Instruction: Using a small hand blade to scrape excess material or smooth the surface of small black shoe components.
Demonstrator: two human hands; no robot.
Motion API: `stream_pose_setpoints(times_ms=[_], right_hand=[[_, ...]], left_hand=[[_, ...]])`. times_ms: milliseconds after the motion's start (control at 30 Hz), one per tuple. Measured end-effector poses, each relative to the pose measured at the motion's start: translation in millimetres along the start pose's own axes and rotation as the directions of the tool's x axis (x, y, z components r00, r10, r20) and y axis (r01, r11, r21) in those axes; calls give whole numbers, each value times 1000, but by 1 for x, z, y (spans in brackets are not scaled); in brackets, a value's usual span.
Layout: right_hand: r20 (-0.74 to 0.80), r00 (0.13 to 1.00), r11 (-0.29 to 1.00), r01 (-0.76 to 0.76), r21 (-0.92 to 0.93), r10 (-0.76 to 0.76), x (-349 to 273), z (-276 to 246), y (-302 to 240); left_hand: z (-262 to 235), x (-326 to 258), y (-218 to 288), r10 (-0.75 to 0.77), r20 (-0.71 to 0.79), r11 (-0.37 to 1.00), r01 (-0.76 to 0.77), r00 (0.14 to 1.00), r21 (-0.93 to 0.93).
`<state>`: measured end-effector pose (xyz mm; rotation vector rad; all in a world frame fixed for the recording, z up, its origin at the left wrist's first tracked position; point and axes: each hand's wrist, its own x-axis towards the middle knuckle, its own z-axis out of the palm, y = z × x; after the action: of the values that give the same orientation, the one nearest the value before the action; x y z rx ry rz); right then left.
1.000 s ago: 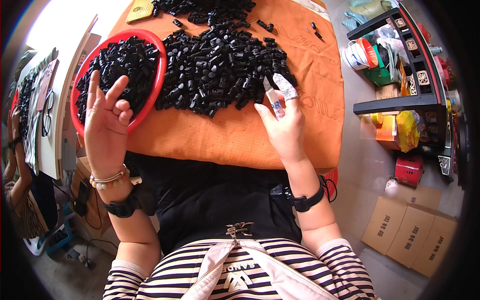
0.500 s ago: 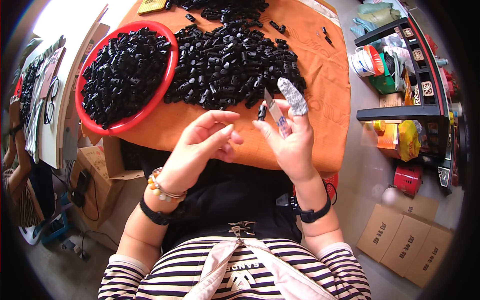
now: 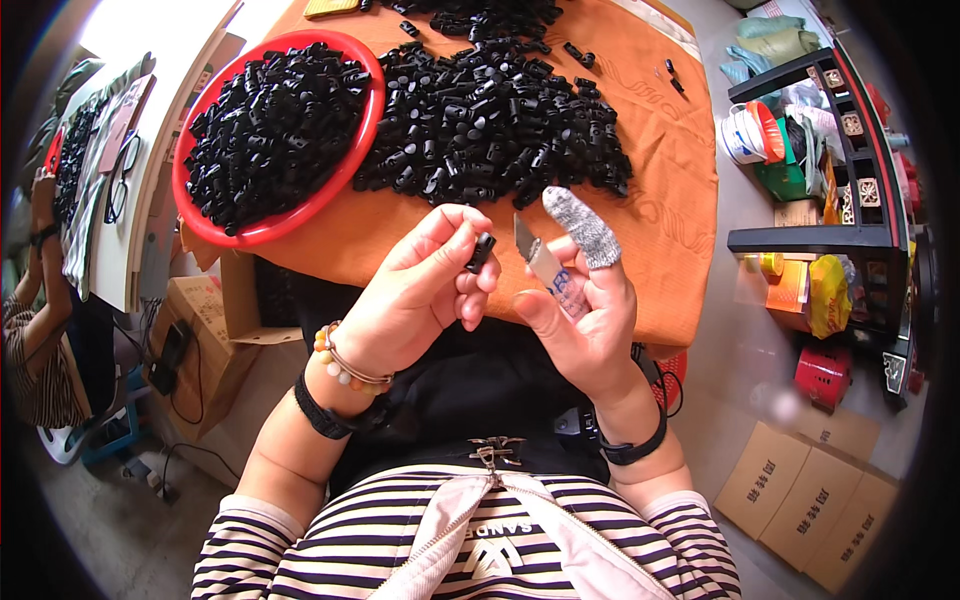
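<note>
My left hand (image 3: 415, 275) pinches a small black plastic part (image 3: 481, 252), cylindrical with a hole in its side, between thumb and fingers. Close beside it, my right hand (image 3: 592, 335) grips a knife (image 3: 556, 280) with a bare metal blade and a pale wrapped handle with blue marks. The blade points up and away, apart from the part. A grey knitted cover (image 3: 584, 230) sits on the right index finger, which is stretched out. Beyond both hands, a big heap of similar black parts (image 3: 490, 125) lies on the orange cloth (image 3: 660, 240).
At the left of the table stands a red basin (image 3: 376, 110) full of black parts. A black shelf (image 3: 810, 238) with bags and tubs is on the right, with flattened cardboard (image 3: 800, 490) on the floor below. An open carton (image 3: 240, 300) stands at the left below the table.
The black part has passed from my right hand to my left, which has closed on it. My right hand keeps the knife and has lowered slightly. The view has shifted a little.
</note>
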<state>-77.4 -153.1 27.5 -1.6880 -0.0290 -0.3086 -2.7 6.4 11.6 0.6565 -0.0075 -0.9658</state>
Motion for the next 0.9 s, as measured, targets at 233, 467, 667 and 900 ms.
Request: stream_pose_setpoints(times_ms=[233, 467, 667, 900], right_hand=[[48, 989, 986, -147, 85, 143, -10, 8, 0], [75, 984, 986, -162, 29, 159, -8, 12, 0], [78, 983, 986, -166, 13, 164, -9, 13, -3], [84, 981, 984, -175, 22, 173, -10, 13, -3]], left_hand=[[1, -3, 0, -19, -18, 995, 17, 1000, -102], [0, -3, -2, 13, -6, 997, -13, 1000, -76], [-2, -3, -3, -2, 75, 997, 8, 997, -77], [-1, -2, -4, -10, 11, 998, 11, 1000, -68]])
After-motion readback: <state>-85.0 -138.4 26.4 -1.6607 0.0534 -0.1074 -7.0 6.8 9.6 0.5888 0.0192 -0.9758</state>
